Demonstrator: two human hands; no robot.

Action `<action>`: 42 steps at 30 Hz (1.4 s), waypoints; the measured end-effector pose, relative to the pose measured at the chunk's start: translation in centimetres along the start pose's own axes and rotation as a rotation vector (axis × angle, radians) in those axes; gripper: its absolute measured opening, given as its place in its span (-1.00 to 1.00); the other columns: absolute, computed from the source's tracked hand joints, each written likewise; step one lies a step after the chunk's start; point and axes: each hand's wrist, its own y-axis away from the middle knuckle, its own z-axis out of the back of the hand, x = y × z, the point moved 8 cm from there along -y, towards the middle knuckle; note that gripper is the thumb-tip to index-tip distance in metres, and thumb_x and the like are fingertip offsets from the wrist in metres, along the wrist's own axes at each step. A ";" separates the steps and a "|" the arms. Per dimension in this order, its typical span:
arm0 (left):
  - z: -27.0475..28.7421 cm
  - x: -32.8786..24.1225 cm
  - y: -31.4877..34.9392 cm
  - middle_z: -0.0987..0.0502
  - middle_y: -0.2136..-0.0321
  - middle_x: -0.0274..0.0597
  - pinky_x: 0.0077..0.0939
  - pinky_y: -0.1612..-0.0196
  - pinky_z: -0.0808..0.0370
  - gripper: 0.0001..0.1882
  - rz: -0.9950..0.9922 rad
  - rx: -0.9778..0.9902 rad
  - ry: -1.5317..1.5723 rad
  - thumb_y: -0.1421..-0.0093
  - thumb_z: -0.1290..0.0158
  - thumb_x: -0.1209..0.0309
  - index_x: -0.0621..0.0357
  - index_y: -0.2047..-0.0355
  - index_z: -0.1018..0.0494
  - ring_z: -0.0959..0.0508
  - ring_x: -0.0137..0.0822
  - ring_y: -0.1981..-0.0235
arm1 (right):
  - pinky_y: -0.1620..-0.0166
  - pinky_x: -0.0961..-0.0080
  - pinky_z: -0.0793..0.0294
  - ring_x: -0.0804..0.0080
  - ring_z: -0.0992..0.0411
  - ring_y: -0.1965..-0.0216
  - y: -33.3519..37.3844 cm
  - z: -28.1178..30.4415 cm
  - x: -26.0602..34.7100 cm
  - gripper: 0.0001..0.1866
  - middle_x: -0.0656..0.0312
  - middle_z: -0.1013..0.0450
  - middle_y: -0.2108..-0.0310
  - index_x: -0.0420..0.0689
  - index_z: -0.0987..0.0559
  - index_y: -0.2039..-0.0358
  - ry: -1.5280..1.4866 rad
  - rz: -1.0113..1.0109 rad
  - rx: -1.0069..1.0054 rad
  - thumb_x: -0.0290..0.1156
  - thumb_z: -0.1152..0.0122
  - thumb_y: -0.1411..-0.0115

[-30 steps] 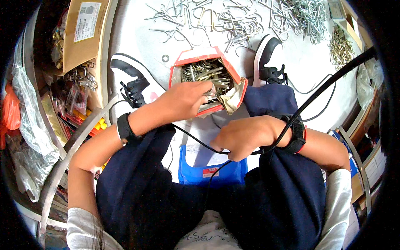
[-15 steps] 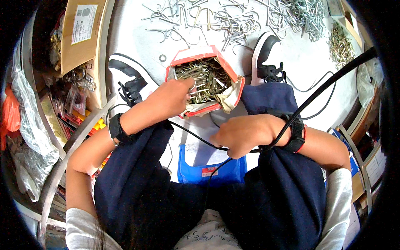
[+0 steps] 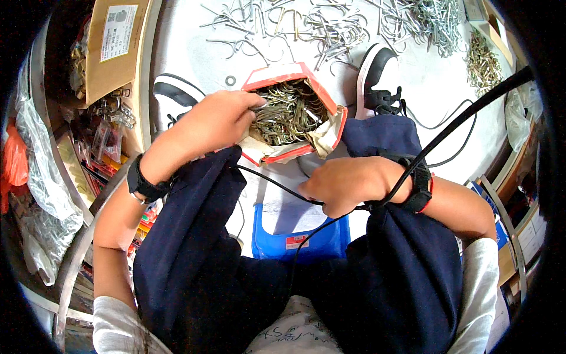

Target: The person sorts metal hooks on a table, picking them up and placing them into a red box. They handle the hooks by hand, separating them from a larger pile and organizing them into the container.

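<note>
A torn red-and-white cardboard box (image 3: 321, 93) stands between my shoes, full of dull brassy metal hooks (image 3: 287, 115). My left hand (image 3: 206, 118) lies over the box's left rim. Its index finger and thumb reach just inside, apart from each other, with nothing visible between them. The other fingers are hidden. Over my right knee hangs my right hand (image 3: 351, 184), its fingers curled. A thin black cable (image 3: 274, 186) runs beneath those fingers; whether they hold it is hidden. Each wrist wears a black strap.
Loose silvery hooks (image 3: 339, 29) lie spread over the white floor, with a denser pile (image 3: 439, 26) and a brassy heap (image 3: 483, 65) to the right. A small ring (image 3: 230, 81) lies left of the box. A blue plastic stool (image 3: 300, 245) is beneath me. Shelving flanks both sides.
My left hand has drawn back leftward, from among the hooks to the box's left rim. More of the hooks show. My right hand has hardly moved.
</note>
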 end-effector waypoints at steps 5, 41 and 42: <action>-0.8 -1.5 -0.1 -0.54 0.48 -0.02 -0.38 0.34 -0.48 -0.75 -0.268 -0.018 -0.107 -0.16 0.03 0.48 0.23 0.16 -0.49 -0.59 -0.21 0.40 | 0.33 0.09 -0.37 -0.15 -0.41 0.41 -0.2 0.2 0.1 -0.67 -0.13 -0.41 0.55 -0.35 -0.39 0.32 0.029 0.002 0.001 -0.43 -0.06 0.14; 2.9 4.3 -6.9 -0.59 0.31 -0.17 -0.54 0.21 -0.45 -0.70 -0.022 -0.006 0.395 -0.19 -0.05 0.26 0.18 0.16 -0.52 -0.49 -0.51 0.33 | 0.26 0.38 -0.49 0.24 -0.50 0.38 5.8 9.7 -10.8 -0.40 0.08 -0.49 0.42 -0.23 -0.37 -0.01 -0.280 -0.252 -0.723 -0.10 -0.27 -0.07; 5.0 4.2 -7.0 -0.59 0.30 -0.11 -0.50 0.16 -0.44 -0.72 -0.030 -0.140 0.472 -0.21 -0.01 0.31 0.21 0.17 -0.52 -0.53 -0.43 0.28 | 0.30 0.40 -0.47 0.32 -0.47 0.42 6.4 10.9 -11.0 -0.50 0.16 -0.48 0.44 -0.23 -0.44 0.08 -0.278 -0.248 -0.776 -0.15 -0.27 -0.08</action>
